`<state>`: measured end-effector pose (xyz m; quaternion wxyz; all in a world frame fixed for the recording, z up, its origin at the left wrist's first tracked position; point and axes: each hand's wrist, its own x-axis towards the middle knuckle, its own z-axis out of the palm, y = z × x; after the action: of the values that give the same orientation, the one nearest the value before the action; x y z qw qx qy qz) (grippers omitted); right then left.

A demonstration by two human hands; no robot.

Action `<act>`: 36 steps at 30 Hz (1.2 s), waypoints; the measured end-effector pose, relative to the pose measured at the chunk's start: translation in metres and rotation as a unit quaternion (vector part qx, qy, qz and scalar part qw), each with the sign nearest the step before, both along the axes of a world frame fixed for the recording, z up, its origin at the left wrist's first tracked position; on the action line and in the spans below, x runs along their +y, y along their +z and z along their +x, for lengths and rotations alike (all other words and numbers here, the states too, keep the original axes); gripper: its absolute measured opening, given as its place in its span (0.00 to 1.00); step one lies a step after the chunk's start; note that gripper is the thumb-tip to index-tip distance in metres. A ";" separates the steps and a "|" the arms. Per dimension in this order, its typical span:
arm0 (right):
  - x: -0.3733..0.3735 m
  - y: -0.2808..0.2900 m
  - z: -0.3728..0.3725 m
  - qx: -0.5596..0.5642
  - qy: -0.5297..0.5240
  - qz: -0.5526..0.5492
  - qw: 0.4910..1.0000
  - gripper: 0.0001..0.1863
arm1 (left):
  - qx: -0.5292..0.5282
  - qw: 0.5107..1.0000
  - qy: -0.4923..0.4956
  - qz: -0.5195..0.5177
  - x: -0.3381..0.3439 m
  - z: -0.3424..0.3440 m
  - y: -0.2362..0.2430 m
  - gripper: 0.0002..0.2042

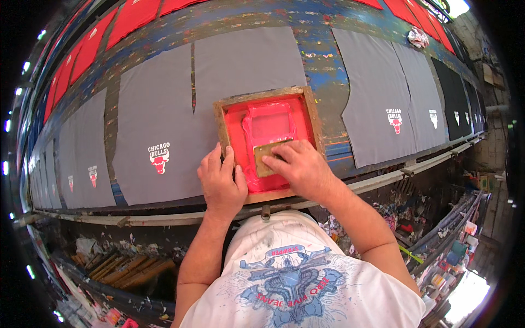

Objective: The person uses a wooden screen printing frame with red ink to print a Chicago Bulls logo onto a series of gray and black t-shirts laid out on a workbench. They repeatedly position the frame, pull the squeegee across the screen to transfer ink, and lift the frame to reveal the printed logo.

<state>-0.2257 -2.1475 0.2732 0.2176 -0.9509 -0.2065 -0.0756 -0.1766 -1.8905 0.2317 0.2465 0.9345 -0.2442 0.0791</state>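
Note:
A wooden-framed printing screen [220, 123] lies on a grey fabric panel [246, 60], its mesh covered in bright red-pink ink [249, 113]. My right hand [299, 167] is closed round a tan squeegee [266, 167], which stands in the ink in the near part of the frame. My left hand [220, 177] grips the frame's near left side, fingers on the outer edge and thumb toward the near corner. To the left lies another grey panel [147, 109] with a printed bull's-head emblem [159, 160] in white and red. The fabric directly beneath the screen is hidden.
More grey panels [366, 87] with emblems and black panels [449, 93] lie along the long, paint-stained table [322, 76]. Red panels [131, 24] line its far side. A crumpled cloth [418, 37] sits at far right. A metal rail [164, 220] runs along the near edge.

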 end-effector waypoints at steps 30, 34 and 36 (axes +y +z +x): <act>-0.021 -0.020 -0.112 0.056 -0.269 0.386 0.881 0.34 | 0.129 0.907 0.056 -0.397 -0.004 -0.020 -0.019 0.14; -0.022 -0.005 -0.106 0.012 -0.237 0.392 0.889 0.30 | 0.160 0.887 0.066 -0.427 0.004 -0.013 -0.002 0.14; -0.018 0.006 -0.102 -0.006 -0.205 0.412 0.888 0.29 | 0.121 0.893 0.061 -0.429 0.017 -0.008 0.007 0.15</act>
<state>-0.3274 -2.1657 0.2788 0.5683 -0.7965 0.0420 -0.2022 -0.1848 -1.8738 0.2390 0.6459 0.7531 -0.0975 0.0778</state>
